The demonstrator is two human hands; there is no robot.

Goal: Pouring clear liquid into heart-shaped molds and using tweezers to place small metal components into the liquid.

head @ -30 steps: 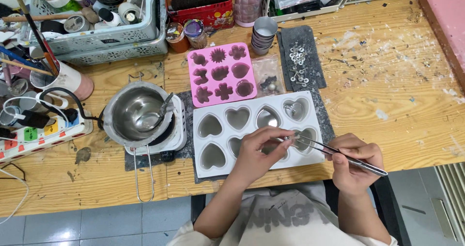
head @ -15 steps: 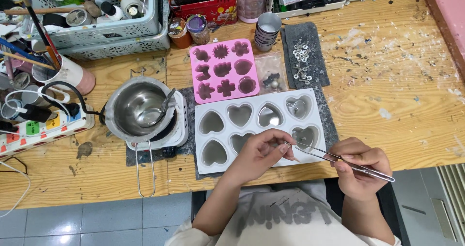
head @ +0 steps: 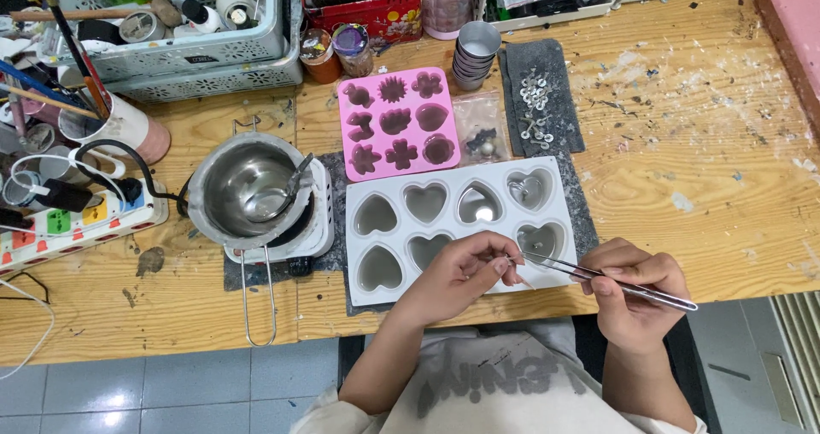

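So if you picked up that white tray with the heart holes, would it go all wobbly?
Probably a bit. The white heart mould looks like thin, soft, rubbery material, so it would likely bend if lifted by one edge. Its cups look mostly empty, so it is probably light. It lies flat on a dark mat, so a push might slide it rather than tip it.

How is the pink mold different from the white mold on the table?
The pink mold is smaller, with mixed flower and leaf shapes; the white mold is larger, with heart shapes only. The pink mold lies untouched farther back; the left hand and tweezers work over the white mold. Both lie flat, cavities up.
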